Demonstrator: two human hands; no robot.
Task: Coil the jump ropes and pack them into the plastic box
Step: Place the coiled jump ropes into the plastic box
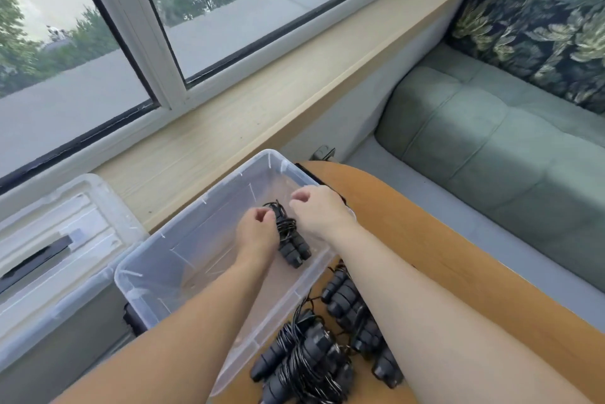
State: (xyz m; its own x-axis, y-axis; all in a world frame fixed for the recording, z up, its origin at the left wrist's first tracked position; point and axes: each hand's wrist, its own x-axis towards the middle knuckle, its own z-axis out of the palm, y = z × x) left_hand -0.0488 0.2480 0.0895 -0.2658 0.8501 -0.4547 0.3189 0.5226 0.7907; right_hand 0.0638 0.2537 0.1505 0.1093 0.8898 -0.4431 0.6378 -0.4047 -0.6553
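A coiled rope [289, 238] is lying inside the box [209, 240], toward its right wall, handles pointing near. The left hand [257, 233] is touching the bundle's left side, fingers curled; whether it is gripping the rope cannot be told. The right hand [316, 212] is hovering over the far right of the box, just beside the coil, fingers loosely curled and holding nothing. The box is sitting on a table [442, 256]. More coiled ropes [327, 348] are lying on the table near the box's right wall, partly under the right forearm. A lid [59, 240] is resting to the left, a sill [262, 102] running beyond, and a sofa [507, 148] standing far right.
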